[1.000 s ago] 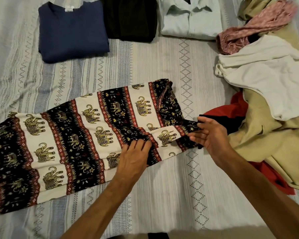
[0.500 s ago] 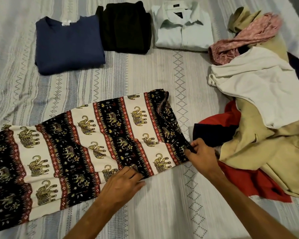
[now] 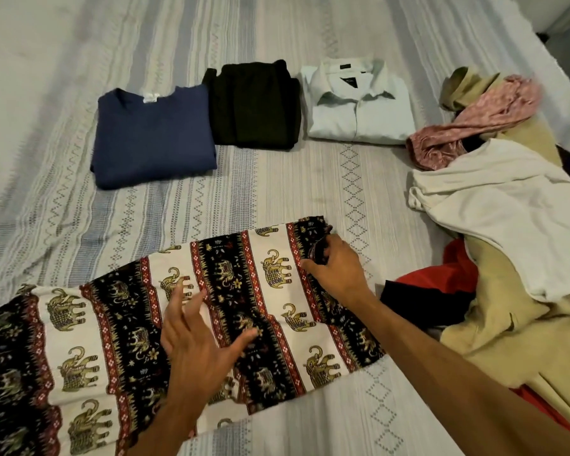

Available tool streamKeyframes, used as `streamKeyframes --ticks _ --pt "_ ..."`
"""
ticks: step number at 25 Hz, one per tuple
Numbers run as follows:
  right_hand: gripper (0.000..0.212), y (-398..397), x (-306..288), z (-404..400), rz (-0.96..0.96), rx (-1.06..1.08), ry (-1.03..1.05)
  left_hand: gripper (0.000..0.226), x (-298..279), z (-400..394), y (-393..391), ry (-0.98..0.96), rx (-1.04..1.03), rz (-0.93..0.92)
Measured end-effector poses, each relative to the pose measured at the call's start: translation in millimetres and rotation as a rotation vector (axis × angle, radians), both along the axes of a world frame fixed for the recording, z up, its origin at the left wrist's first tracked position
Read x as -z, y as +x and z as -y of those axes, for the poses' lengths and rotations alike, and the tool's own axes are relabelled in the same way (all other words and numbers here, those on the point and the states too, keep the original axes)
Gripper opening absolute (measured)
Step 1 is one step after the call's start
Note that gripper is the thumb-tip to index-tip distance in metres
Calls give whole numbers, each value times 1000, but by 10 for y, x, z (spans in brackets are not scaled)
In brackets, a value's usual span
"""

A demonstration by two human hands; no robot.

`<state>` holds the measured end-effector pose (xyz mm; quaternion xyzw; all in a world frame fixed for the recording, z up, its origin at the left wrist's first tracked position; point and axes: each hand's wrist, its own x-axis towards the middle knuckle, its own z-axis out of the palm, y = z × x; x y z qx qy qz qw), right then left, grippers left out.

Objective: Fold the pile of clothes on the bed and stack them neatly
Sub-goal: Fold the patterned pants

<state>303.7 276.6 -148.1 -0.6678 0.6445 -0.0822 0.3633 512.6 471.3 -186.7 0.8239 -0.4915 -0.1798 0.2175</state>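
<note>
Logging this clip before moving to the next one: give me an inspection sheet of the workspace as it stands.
Surface: striped bedspread.
Job's things: elephant-print trousers laid flat; navy top, black garment, white shirt folded in a row.
Clutter: unfolded pile at right.
Grippers: left hand spread over trousers; right hand pinches their far end.
Cables: nothing seen.
Surroundings: nothing seen beyond the bed.
</note>
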Motion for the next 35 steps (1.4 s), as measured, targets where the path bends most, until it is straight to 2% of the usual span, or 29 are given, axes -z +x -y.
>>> streamKeyframes --ticks 2,4,7,11,13,15,16,18,20,23,25,28,30,31,33,35 --pt "48 98 75 170 -5 57 22 131 96 -223 -69 72 18 -12" --pt "25 105 104 347 16 183 71 139 184 -390 -105 132 43 -10" --pt "19 12 14 547 32 267 14 139 240 -436 -103 137 66 11" --pt "18 -116 -86 780 48 166 -157 132 283 -449 -93 93 82 40" --pt "18 -52 -26 926 213 295 -53 129 306 -461 -92 73 102 70" --pt "20 24 22 1020 388 507 178 126 323 -466 -89 41 115 89" --pt "27 58 -14 1012 409 539 315 125 324 -468 -86 28 118 98" --pt "49 71 -122 909 370 410 507 124 330 -480 -86 17 139 112" --pt "54 35 -252 700 342 236 483 122 335 -492 -87 13 159 117" --pt "66 -202 -226 329 325 155 406 117 333 -499 -82 19 172 112" --pt "62 -467 -180 110 275 106 433 114 331 -503 -74 30 178 114" --pt "42 -852 -159 -226 240 -2 585 111 328 -512 -77 47 178 119" --pt "16 -955 -181 -424 139 -123 481 109 325 -512 -79 49 180 112" --pt "11 -983 -169 -480 82 -139 377 109 319 -516 -82 50 179 107" --pt "18 -1018 -133 -539 92 -44 214 109 305 -525 -75 40 173 85" --pt "16 -1042 -121 -546 219 168 194 109 288 -552 -61 21 190 77"
